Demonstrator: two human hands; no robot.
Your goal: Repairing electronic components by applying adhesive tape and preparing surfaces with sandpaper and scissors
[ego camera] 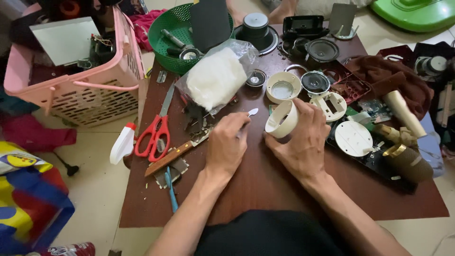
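Our right hand (pixel 303 142) holds a cream plastic ring (pixel 281 119) just above the brown bench (pixel 265 185). Our left hand (pixel 226 144) grips a small tool with a pale tip (pixel 252 112) that points at the ring. Red scissors (pixel 154 135) and a knife (pixel 176 152) lie to the left. A green basket (pixel 166 35) and speaker parts (pixel 315 81) sit farther back.

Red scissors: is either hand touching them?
No. The red scissors lie apart on the table, left of the left hand; the right hand holds a cream ring housing.
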